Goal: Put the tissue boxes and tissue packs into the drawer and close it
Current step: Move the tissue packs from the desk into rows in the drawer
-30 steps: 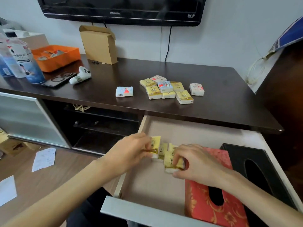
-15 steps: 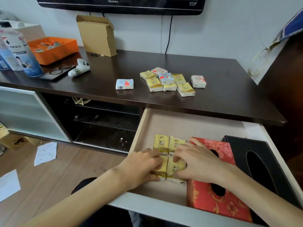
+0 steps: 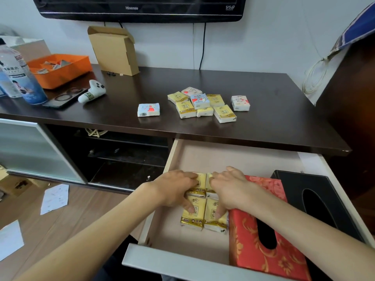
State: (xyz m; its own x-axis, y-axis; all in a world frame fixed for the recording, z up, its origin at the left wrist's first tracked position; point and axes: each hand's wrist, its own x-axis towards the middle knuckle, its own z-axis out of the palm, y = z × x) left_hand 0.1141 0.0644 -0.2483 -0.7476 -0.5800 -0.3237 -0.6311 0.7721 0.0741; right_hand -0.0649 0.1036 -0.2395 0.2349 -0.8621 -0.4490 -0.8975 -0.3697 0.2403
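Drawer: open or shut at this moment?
Open. The drawer is pulled well out from under the dark cabinet top, its inside exposed, both hands pressing yellow tissue packs inside it.

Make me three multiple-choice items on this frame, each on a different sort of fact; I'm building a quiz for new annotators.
1. Where is the red tissue box?
A. on the cabinet top
B. in the drawer, left of the black tissue box
C. on the floor

2. How many yellow packs lie in the drawer?
A. four
B. one
C. seven

3. What state is the drawer in?
A. shut
B. removed
C. pulled open

Key: 1 B, it sits inside, beside the black box. 2 A, two rows of two under the left hand and right hand. 3 C, its floor is exposed.
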